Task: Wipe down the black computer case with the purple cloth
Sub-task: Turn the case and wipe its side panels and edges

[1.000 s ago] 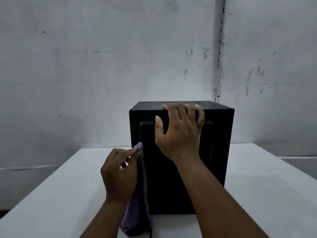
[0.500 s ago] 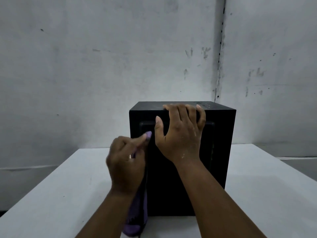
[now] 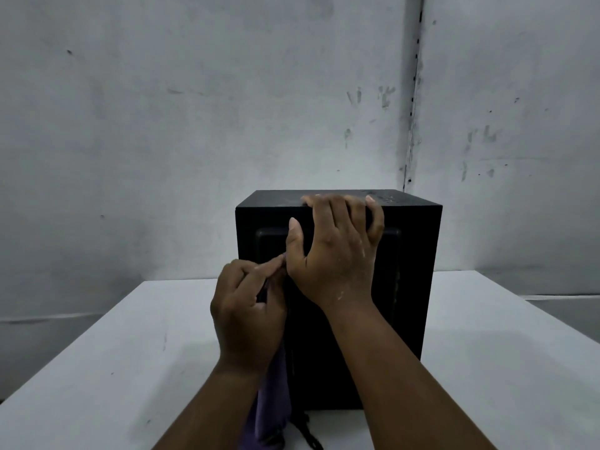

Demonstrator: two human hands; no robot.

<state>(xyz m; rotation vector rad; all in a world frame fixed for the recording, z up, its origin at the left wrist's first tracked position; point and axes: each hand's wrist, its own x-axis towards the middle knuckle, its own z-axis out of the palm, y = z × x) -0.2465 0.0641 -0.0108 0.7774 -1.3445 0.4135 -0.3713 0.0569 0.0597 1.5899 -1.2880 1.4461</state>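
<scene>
The black computer case (image 3: 418,287) stands upright at the middle of the white table (image 3: 113,345), with its near face turned toward the camera. The right hand (image 3: 331,254) is laid over the top near edge of the case, its fingers hooked onto the top panel and the thumb pressed flat on the near face; the case is probably steadied this way so that it is not pushed back or tipped while it is rubbed. The purple cloth (image 3: 272,404) is held by the left hand (image 3: 246,310), whose grip is closed on it: an upper corner is pinched between thumb and forefinger just beside the right thumb, against the near face, and the rest is left hanging down along the case's left near edge toward the table. Held by a corner like this, the cloth is judged to be being spread or positioned for a pass over the near face.
</scene>
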